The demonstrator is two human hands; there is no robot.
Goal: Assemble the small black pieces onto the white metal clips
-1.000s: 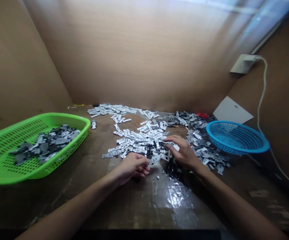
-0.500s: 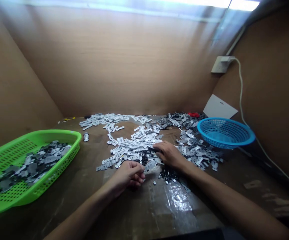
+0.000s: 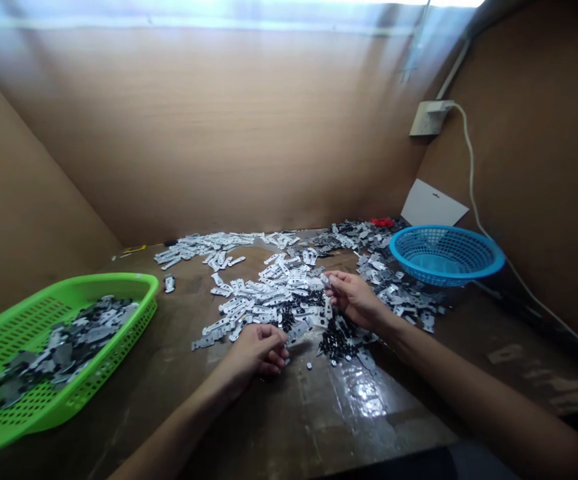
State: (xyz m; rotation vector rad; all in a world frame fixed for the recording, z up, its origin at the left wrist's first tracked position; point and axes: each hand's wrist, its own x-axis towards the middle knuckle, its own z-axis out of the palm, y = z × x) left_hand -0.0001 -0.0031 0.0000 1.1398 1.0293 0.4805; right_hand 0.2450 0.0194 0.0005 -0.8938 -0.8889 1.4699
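The scene was dim and warm, with the strongest light coming from above, where a washed-out white band (image 3: 219,12) burned along the top of the frame. Glare shone off a glossy patch of tabletop (image 3: 363,393), a soft shadow fell under the left hand (image 3: 256,350), and the wide lens bowed the brown walls (image 3: 193,133) toward the corners.

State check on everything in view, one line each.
Left hand: curled closed, contents hidden
Right hand: raised, fingertips pinching a small metal piece
Loose metal parts: scattered flat across the table, white and dark mixed
Green perforated basket: holding a heap of grey metal parts
Blue mesh basket: upright beside the scattered parts
Wall socket: plugged in, white cable hanging down
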